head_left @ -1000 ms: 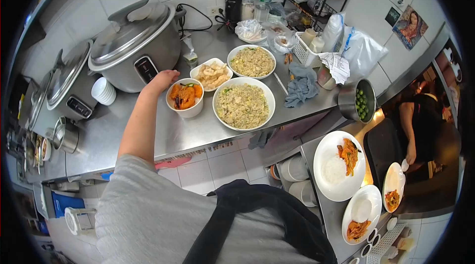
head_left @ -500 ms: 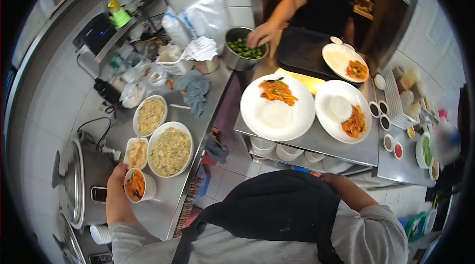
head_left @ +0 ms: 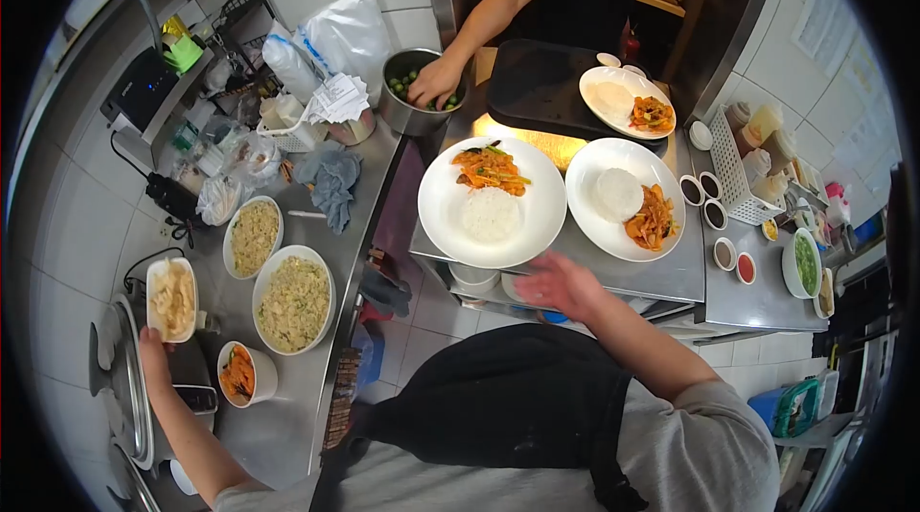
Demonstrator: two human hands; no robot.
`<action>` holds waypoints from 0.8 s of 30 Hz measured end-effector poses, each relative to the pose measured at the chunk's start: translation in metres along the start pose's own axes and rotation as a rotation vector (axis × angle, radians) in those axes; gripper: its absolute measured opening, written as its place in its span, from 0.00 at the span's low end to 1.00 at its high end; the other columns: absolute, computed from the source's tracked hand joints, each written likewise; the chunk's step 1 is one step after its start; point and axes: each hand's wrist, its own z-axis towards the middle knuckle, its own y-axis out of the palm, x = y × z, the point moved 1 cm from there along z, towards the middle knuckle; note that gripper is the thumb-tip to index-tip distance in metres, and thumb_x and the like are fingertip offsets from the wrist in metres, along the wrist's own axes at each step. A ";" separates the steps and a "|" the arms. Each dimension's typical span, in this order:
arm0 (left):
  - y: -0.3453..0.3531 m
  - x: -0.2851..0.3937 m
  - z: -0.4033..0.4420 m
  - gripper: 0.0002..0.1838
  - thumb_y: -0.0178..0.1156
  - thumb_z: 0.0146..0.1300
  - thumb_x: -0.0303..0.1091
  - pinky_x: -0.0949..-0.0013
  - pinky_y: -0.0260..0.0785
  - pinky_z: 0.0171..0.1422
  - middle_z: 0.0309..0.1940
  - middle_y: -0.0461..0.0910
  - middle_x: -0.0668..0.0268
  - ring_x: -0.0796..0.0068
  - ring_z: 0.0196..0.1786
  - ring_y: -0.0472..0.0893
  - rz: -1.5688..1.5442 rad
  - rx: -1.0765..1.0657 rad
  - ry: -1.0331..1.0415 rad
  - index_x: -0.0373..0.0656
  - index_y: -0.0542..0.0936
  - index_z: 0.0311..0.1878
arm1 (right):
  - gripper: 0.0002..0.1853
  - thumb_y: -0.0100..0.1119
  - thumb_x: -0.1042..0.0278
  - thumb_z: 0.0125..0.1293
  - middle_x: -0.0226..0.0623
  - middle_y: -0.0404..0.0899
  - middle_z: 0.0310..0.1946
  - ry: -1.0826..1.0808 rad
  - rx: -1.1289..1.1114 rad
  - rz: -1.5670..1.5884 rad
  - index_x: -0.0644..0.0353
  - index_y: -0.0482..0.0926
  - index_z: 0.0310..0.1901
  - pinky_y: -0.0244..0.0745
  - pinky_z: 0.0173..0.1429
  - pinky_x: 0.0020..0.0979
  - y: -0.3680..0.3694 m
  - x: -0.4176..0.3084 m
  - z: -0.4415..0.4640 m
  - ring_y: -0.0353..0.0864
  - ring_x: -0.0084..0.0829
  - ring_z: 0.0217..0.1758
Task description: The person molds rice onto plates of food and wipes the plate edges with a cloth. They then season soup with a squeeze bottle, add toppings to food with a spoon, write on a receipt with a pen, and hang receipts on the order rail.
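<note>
At the left counter, my left hand (head_left: 156,351) grips the near edge of a white tub of pale, chip-like pieces (head_left: 172,299), with the fingers partly hidden beneath it. A white cup of orange food (head_left: 237,375) stands to the right of that hand. Two white bowls of fried rice, a larger bowl (head_left: 293,303) and a smaller bowl (head_left: 255,236), sit beyond it. My right hand (head_left: 565,287) is in the air with fingers spread, just in front of two white plates, a left plate (head_left: 436,224) and a right plate (head_left: 586,215). Both plates carry white rice and an orange stir-fry.
Across the pass, a co-worker's hand (head_left: 436,82) reaches into a metal pot (head_left: 407,119) of green limes. Behind the plates lies a black tray (head_left: 527,90) bearing another plated meal. Sauce cups (head_left: 746,268) stand right. A large lidded pot (head_left: 129,368) borders the left counter.
My left hand has lifted the tub away from the rice bowls, toward the left. My right hand has come up from my side to the plates. The co-worker's hand is deeper in the pot.
</note>
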 end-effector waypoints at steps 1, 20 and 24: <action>0.008 0.027 -0.015 0.14 0.41 0.64 0.36 0.74 0.63 0.27 0.26 0.76 0.66 0.77 0.22 0.72 0.002 -0.005 -0.013 0.38 0.73 0.41 | 0.26 0.32 0.57 0.71 0.59 0.74 0.49 0.041 -0.027 0.074 0.72 0.55 0.60 0.71 0.57 0.42 0.011 -0.007 0.012 0.77 0.46 0.52; 0.332 0.265 -0.187 0.14 0.47 0.62 0.32 0.74 0.69 0.32 0.31 0.79 0.65 0.76 0.28 0.77 -0.216 -0.840 0.057 0.35 0.76 0.44 | 0.32 0.39 0.43 0.69 0.45 0.73 0.52 0.050 -0.181 -0.082 0.62 0.59 0.63 0.71 0.54 0.37 -0.020 -0.009 0.017 0.76 0.37 0.51; 0.418 0.350 -0.160 0.14 0.45 0.63 0.32 0.71 0.69 0.27 0.27 0.79 0.63 0.76 0.25 0.78 -0.289 -0.882 0.353 0.33 0.76 0.42 | 0.24 0.46 0.49 0.68 0.40 0.78 0.44 0.062 -0.097 -0.281 0.60 0.70 0.56 0.72 0.50 0.31 -0.055 0.005 -0.045 0.77 0.29 0.42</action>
